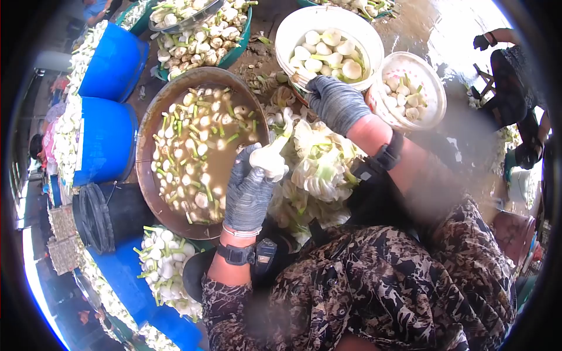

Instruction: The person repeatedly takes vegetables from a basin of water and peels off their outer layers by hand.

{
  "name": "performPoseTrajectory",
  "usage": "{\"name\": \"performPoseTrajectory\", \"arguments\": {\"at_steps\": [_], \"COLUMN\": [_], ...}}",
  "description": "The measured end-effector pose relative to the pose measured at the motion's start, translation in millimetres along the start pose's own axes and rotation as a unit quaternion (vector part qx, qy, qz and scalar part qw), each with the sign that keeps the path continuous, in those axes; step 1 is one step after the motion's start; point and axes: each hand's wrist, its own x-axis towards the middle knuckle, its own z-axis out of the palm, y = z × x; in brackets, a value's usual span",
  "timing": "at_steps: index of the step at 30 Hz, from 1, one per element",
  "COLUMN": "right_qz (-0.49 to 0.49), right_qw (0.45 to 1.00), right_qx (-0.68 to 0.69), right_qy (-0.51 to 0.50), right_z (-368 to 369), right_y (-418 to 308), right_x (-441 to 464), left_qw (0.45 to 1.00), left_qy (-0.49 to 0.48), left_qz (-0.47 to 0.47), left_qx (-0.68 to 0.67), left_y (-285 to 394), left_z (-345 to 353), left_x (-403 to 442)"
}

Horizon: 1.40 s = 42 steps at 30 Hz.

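Note:
My left hand [250, 190], in a grey glove, holds a white bulb [269, 159] with a pale green stem, beside the right rim of a brown basin. My right hand [336, 104], also gloved, is closed at the lower rim of a white bucket [283, 50]; a small pale thing shows at its fingers, too unclear to name. Peeled bulbs lie in that bucket. Loose peelings [322, 158] are heaped between my arms. The basin [142, 153] holds murky water with many trimmed bulbs.
A smaller white bucket [436, 96] with bulbs stands at the right. Blue tubs [108, 140] and a black bucket [108, 216] line the left. A green tub [246, 41] of bulbs is at the top. Another person's dark-gloved hand [482, 41] shows at far right.

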Motion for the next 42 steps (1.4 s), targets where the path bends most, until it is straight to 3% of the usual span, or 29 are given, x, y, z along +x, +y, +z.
{"name": "performPoseTrajectory", "arguments": {"at_steps": [2,5,8,15,17,19,21,23,25,27,29,30,31,33,34,36,39,41,42], "right_qz": [-0.148,-0.271,-0.314,-0.249,-0.208,-0.138,-0.101,-0.083,-0.094,-0.173,-0.161,-0.106,-0.051,-0.032,-0.04,-0.085,-0.116,-0.067,-0.032], "right_qw": [0.975,0.942,0.941,0.962,0.969,0.968,0.967,0.969,0.972,0.973,0.975,0.973,0.965,0.954,0.927,0.879,0.918,0.92,0.913], "right_qx": [0.086,0.192,0.124,0.107,0.128,0.19,0.197,0.179,0.178,0.134,0.134,0.174,0.212,0.23,0.322,0.432,0.327,0.338,0.372], "right_qy": [0.142,0.055,0.012,-0.024,-0.048,-0.09,-0.127,-0.149,-0.125,-0.075,-0.08,-0.113,-0.146,-0.189,-0.187,-0.18,-0.194,-0.186,-0.165], "right_z": [7.9,-19.3,-12.2,3.7,6.2,13.9,16.8,17.5,12.5,9.9,17.0,22.2,25.1,30.5,38.0,31.9,23.8,22.9,31.2], "right_y": [5.7,-36.7,-45.3,-48.6,-50.9,-46.1,-42.2,-41.9,-47.5,-50.9,-50.9,-50.9,-49.1,-39.3,-34.5,-36.0,-36.9,-42.0,-38.0], "right_x": [-2.2,-33.7,-44.5,-53.1,-53.3,-51.3,-48.2,-47.5,-52.6,-55.4,-56.1,-54.9,-52.9,-51.1,-52.1,-56.0,-57.6,-58.7,-56.2], "left_qw": [0.998,0.998,0.996,0.979,0.932,0.917,0.862,0.874,0.978,0.99,0.955,0.895,0.895,0.872,0.9,0.896,0.914,0.82,0.818], "left_qy": [-0.005,-0.014,-0.013,-0.059,-0.059,-0.071,-0.117,-0.124,-0.086,-0.042,-0.049,-0.054,-0.055,-0.071,-0.042,-0.031,-0.043,-0.07,-0.073], "left_qz": [-0.031,-0.031,-0.023,0.006,0.034,0.026,0.105,0.092,0.014,-0.088,-0.095,-0.02,-0.017,0.095,0.055,0.054,0.002,0.151,0.144], "left_qx": [-0.062,-0.059,0.084,0.197,0.356,0.391,0.482,0.461,0.188,0.099,0.276,0.443,0.442,0.476,0.43,0.439,0.403,0.548,0.551], "left_y": [6.6,-0.8,0.9,7.4,8.8,3.6,-2.3,-9.1,-7.9,3.9,5.4,3.1,0.9,-1.0,0.7,2.7,2.8,-2.3,4.1], "left_z": [5.1,-3.6,0.4,9.8,11.5,6.4,3.0,2.2,4.9,7.4,6.7,2.5,0.8,2.1,6.1,7.6,6.9,7.3,13.6], "left_x": [-0.8,3.2,4.1,2.2,1.7,1.5,1.0,2.8,1.0,-5.1,-0.1,2.6,2.5,0.8,-2.3,-2.3,-3.8,-4.2,-5.8]}}
